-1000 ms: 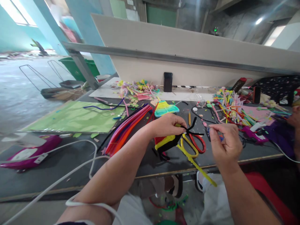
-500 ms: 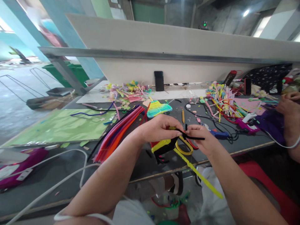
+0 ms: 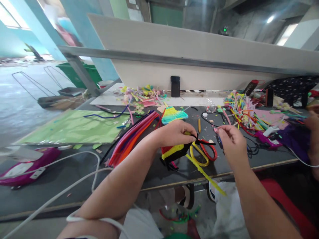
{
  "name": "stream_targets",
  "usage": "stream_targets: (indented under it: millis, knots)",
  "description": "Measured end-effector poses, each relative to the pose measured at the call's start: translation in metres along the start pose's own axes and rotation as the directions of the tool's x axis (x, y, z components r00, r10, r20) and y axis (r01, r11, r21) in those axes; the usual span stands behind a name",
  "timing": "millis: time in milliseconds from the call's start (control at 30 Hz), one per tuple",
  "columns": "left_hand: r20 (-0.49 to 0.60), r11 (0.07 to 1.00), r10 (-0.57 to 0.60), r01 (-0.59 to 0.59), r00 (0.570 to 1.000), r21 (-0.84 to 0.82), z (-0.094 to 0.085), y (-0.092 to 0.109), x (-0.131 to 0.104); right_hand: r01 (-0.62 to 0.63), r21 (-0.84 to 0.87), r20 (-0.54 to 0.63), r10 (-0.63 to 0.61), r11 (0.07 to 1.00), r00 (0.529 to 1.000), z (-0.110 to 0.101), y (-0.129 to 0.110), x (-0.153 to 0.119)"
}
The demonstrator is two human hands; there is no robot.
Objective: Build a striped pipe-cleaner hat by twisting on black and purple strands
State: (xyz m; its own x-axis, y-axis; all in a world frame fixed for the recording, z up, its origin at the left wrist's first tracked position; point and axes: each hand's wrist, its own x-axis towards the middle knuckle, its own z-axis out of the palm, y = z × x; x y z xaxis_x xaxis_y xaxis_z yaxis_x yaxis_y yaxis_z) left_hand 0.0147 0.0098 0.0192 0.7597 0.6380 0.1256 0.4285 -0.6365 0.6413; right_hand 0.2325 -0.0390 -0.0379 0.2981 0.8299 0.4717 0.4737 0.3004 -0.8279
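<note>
My left hand (image 3: 179, 132) is closed on a pipe-cleaner piece (image 3: 175, 152) in black, yellow and red, held above the table's front edge. A black pipe-cleaner end (image 3: 206, 142) sticks out to the right past my fingertips. Below it hangs a long yellow pipe cleaner (image 3: 205, 174). A yellow loop (image 3: 199, 159) and a red loop (image 3: 211, 153), which look like scissor handles, lie close by. My right hand (image 3: 233, 141) is apart from the piece, to its right, thumb and forefinger pinched. Whatever it may hold is too small to make out.
A bundle of coloured pipe cleaners (image 3: 134, 139) lies left of my hands. Beyond are a yellow-turquoise piece (image 3: 174, 115), a phone (image 3: 175, 87) and a pile of pipe-cleaner scraps (image 3: 143, 95). A white cable (image 3: 74, 156) crosses the left side. Another person's arm (image 3: 312, 136) is at right.
My right hand has left the black pipe cleaner and moved to the right. My left hand keeps its grip on the piece. The view has shifted slightly.
</note>
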Motion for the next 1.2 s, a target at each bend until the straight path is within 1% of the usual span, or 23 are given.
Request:
stream_targets:
  millis: [33, 67, 100, 133, 167, 233, 367, 433, 500, 533, 567, 633, 700, 733, 767, 800, 867, 900, 933, 967, 1000, 1067, 1200]
  knots:
    - [0.000, 1.000, -0.003, 0.003, 1.000, 0.018, 0.000, 0.000, 0.001, 0.147, -0.087, 0.026, -0.146, 0.985, 0.989, 0.000, -0.004, -0.004]
    - [0.003, 0.999, -0.002, 0.002, 1.000, 0.034, 0.001, 0.000, 0.001, 0.291, -0.154, 0.102, -0.277, 0.944, 0.955, 0.002, -0.009, -0.009]
    - [0.005, 0.999, 0.003, -0.003, 1.000, 0.044, 0.001, 0.000, 0.002, 0.383, -0.200, 0.174, -0.352, 0.902, 0.920, 0.005, -0.012, -0.014]
    - [0.006, 0.999, 0.011, -0.011, 1.000, 0.049, 0.002, 0.000, 0.002, 0.439, -0.231, 0.224, -0.392, 0.868, 0.892, 0.008, -0.015, -0.018]
    - [0.004, 0.998, 0.019, -0.019, 1.000, 0.052, 0.002, 0.001, 0.003, 0.468, -0.254, 0.259, -0.406, 0.847, 0.876, 0.012, -0.017, -0.021]
    - [0.004, 0.998, 0.029, -0.029, 1.000, 0.059, 0.003, 0.001, 0.003, 0.457, -0.280, 0.287, -0.381, 0.844, 0.879, 0.018, -0.017, -0.022]
    - [0.013, 0.996, 0.042, -0.043, 0.999, 0.076, 0.004, 0.001, 0.003, 0.324, -0.222, 0.314, -0.248, 0.920, 0.917, 0.023, -0.013, -0.018]
    - [0.014, 0.995, 0.058, -0.059, 0.998, 0.085, 0.004, 0.000, 0.003, 0.220, -0.150, 0.333, -0.160, 0.964, 0.929, 0.023, -0.011, -0.017]
    - [0.018, 0.993, 0.077, -0.078, 0.997, 0.089, 0.004, 0.000, 0.002, 0.075, -0.063, 0.381, -0.045, 0.995, 0.923, 0.023, -0.008, -0.017]
    - [0.021, 0.992, 0.087, -0.088, 0.996, 0.086, 0.004, 0.000, 0.002, -0.012, -0.017, 0.421, 0.018, 1.000, 0.907, 0.023, -0.006, -0.018]
    - [0.025, 0.992, 0.096, -0.098, 0.995, 0.078, 0.004, 0.001, 0.002, -0.102, 0.032, 0.469, 0.075, 0.994, 0.880, 0.022, -0.005, -0.018]
    - [0.030, 0.992, 0.114, -0.115, 0.993, 0.053, 0.004, 0.001, 0.003, -0.258, 0.127, 0.564, 0.145, 0.958, 0.813, 0.021, -0.004, -0.019]
    - [0.032, 0.992, 0.118, -0.120, 0.992, 0.037, 0.003, 0.002, 0.003, -0.346, 0.179, 0.626, 0.165, 0.921, 0.762, 0.020, -0.005, -0.019]
    - [0.032, 0.993, 0.112, -0.113, 0.993, 0.040, 0.003, 0.002, 0.003, -0.354, 0.177, 0.638, 0.167, 0.918, 0.752, 0.019, -0.007, -0.020]
    - [0.028, 0.994, 0.098, -0.100, 0.995, 0.050, 0.002, 0.002, 0.003, -0.327, 0.152, 0.632, 0.163, 0.933, 0.758, 0.019, -0.009, -0.020]
    - [0.023, 0.995, 0.079, -0.081, 0.997, 0.063, 0.002, 0.003, 0.004, -0.263, 0.101, 0.602, 0.151, 0.960, 0.784, 0.019, -0.012, -0.021]
    - [0.011, 0.995, 0.040, -0.041, 0.999, 0.087, 0.001, 0.003, 0.004, -0.042, -0.070, 0.487, 0.071, 0.997, 0.870, 0.022, -0.017, -0.025]
    - [0.009, 0.995, 0.029, -0.029, 1.000, 0.091, 0.001, 0.003, 0.004, 0.086, -0.180, 0.417, -0.003, 0.980, 0.909, 0.023, -0.019, -0.028]
    - [0.008, 0.995, 0.023, -0.024, 1.000, 0.092, 0.001, 0.003, 0.005, 0.197, -0.290, 0.353, -0.087, 0.936, 0.932, 0.026, -0.020, -0.031]
    - [0.009, 0.995, 0.023, -0.024, 1.000, 0.092, 0.001, 0.004, 0.005, 0.279, -0.388, 0.302, -0.164, 0.879, 0.939, 0.028, -0.021, -0.034]
    - [0.010, 0.995, 0.025, -0.026, 1.000, 0.095, 0.002, 0.004, 0.006, 0.334, -0.463, 0.270, -0.228, 0.821, 0.935, 0.030, -0.022, -0.037]
    - [0.007, 0.994, 0.026, -0.027, 1.000, 0.108, 0.002, 0.004, 0.006, 0.390, -0.549, 0.234, -0.312, 0.739, 0.921, 0.033, -0.024, -0.040]
    - [-0.005, 0.992, 0.024, -0.024, 1.000, 0.122, 0.004, 0.000, 0.007, 0.428, -0.596, 0.198, -0.392, 0.680, 0.898, 0.033, -0.028, -0.041]
